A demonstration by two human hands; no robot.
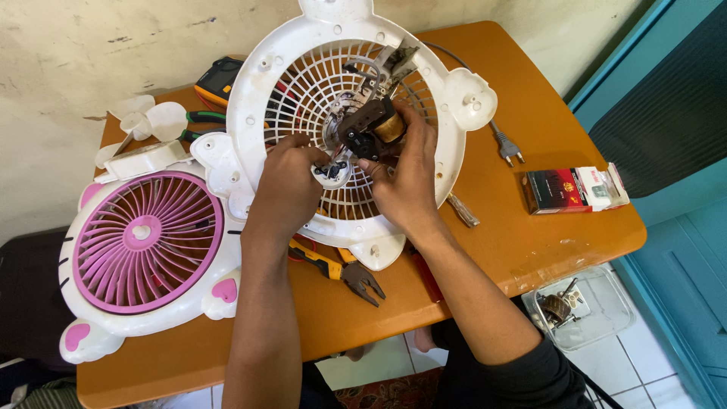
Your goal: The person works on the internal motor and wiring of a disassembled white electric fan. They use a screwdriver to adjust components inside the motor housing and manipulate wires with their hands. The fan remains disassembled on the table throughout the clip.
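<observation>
A white plastic fan rear grille [261, 91] is tilted up over an orange table [530, 235]. At its centre sits a small electric motor [371, 125] with a copper coil and loose wires. My left hand [286, 185] grips the grille's lower centre, pinching a small white part with wires [333, 172]. My right hand [405, 178] holds the motor from the right side, fingers curled around its dark frame. The front fan cover [144, 254], white with a pink-purple grille, lies flat at the left.
Pliers with yellow-black handles [344, 274] lie below the grille. A multimeter [216, 78] and white fan blades [148, 121] are at the back left. A power plug [509, 149], a small red-and-white box [575, 189] and a metal tool [462, 210] lie right. A clear container [598, 303] sits below.
</observation>
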